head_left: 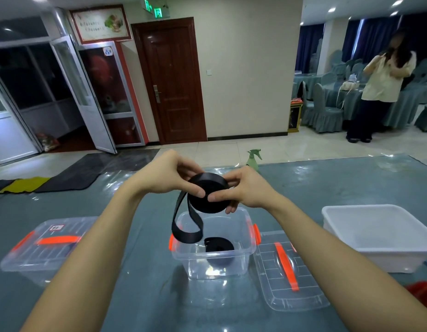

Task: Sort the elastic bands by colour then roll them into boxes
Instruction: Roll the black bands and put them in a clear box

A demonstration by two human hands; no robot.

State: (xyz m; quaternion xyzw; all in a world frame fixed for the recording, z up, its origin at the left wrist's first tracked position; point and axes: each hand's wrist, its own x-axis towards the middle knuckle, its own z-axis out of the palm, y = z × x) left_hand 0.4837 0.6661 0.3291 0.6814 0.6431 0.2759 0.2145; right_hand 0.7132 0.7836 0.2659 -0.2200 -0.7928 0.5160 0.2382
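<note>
A roll of black elastic band (209, 200) is held in the air above a clear plastic box (234, 257) with orange latches. My left hand (168, 174) grips the roll from the left and my right hand (247, 188) grips it from the right, thumbs meeting on its flat face. A loose tail of the band (187, 232) hangs in a loop down to the box's rim. Inside the box lies another rolled black band (219, 246).
A closed clear box with an orange handle (43, 248) stands at the left. A clear lid (288, 269) lies right of the open box. A white tub (380, 233) sits at the right, something red (420, 292) near the front right, a green spray bottle (253, 159) behind. A person stands far right.
</note>
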